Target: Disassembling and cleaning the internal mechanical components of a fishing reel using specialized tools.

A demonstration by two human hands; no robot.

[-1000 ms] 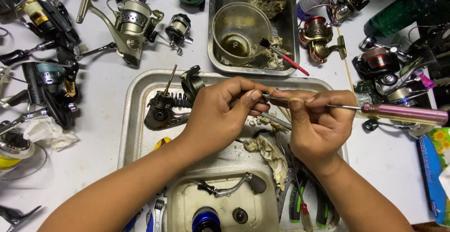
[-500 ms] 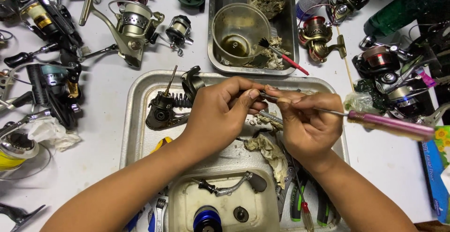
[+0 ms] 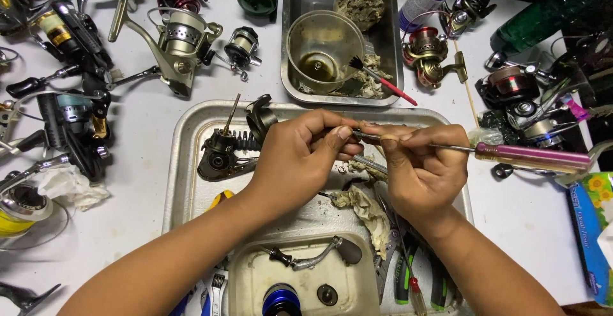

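Note:
My left hand (image 3: 300, 159) and my right hand (image 3: 424, 169) meet over a steel tray (image 3: 185, 137). My right hand pinches the thin shaft of a screwdriver (image 3: 533, 157) whose purple handle sticks out to the right. My left hand's fingertips are closed around a small metal part at the screwdriver's tip, and the fingers mostly hide it. Just left of that hand a black reel body (image 3: 227, 150) lies in the tray. A dirty rag (image 3: 367, 207) is spread under both hands.
A deeper steel pan (image 3: 386, 9) at the back holds a plastic cup (image 3: 322, 41) and a red-handled brush (image 3: 389, 86). Several fishing reels ring the tray, including a silver reel (image 3: 179, 41). Green-handled pliers (image 3: 402, 271) and a crank handle (image 3: 313, 258) lie near me.
Both hands stay joined over the tray. The screwdriver's purple handle dipped slightly, then came back up level.

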